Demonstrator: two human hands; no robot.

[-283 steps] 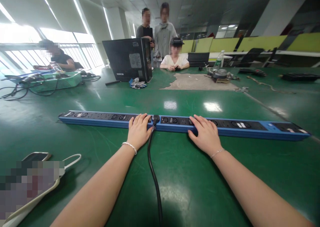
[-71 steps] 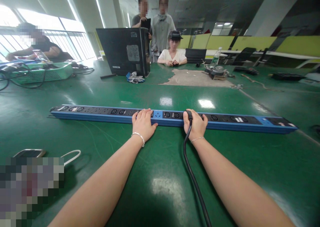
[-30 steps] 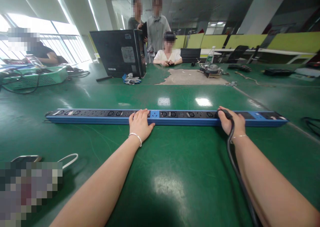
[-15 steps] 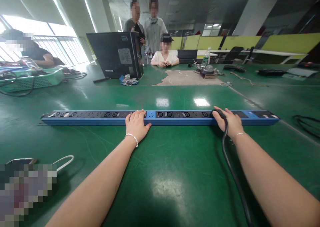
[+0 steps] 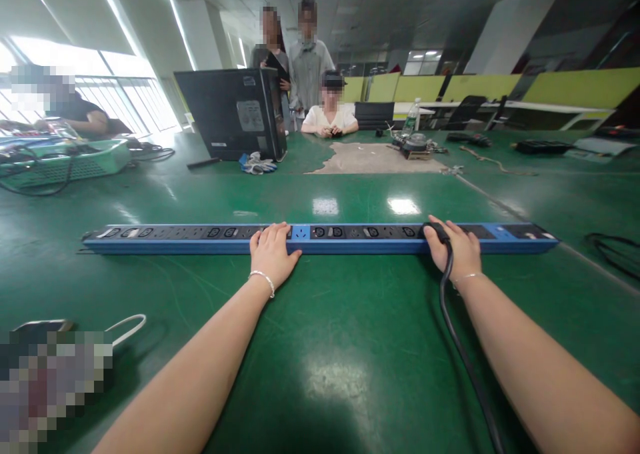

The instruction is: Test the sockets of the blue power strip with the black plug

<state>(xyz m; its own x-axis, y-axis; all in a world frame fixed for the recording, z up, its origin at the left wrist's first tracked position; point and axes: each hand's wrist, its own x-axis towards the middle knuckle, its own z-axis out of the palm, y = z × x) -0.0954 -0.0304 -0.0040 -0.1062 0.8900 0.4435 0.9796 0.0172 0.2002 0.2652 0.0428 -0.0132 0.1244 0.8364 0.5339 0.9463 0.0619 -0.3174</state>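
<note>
A long blue power strip (image 5: pixel 360 246) with a black socket face lies crosswise on the green table. My left hand (image 5: pixel 273 251) is closed over it left of the middle, fingers across the top and thumb along the front side. Near the strip's right part, my right hand (image 5: pixel 457 249) grips a black power plug (image 5: pixel 436 231) against the sockets. Whether the plug is fully seated cannot be made out, since my fingers cover part of it. From the plug a thick black cable (image 5: pixel 463 347) runs down toward me between my arms.
A black computer case (image 5: pixel 225 117) and a pair of gloves (image 5: pixel 257 163) stand across the table. At left is a green basket (image 5: pixel 95 161) of cables. A black cable (image 5: pixel 613 251) lies at far right. Several people are beyond the table; one person (image 5: pixel 330 117) sits opposite.
My right hand and wrist have shifted slightly left, and the cable has swung a little left with them. My left hand keeps its place on the strip. The view has tilted slightly.
</note>
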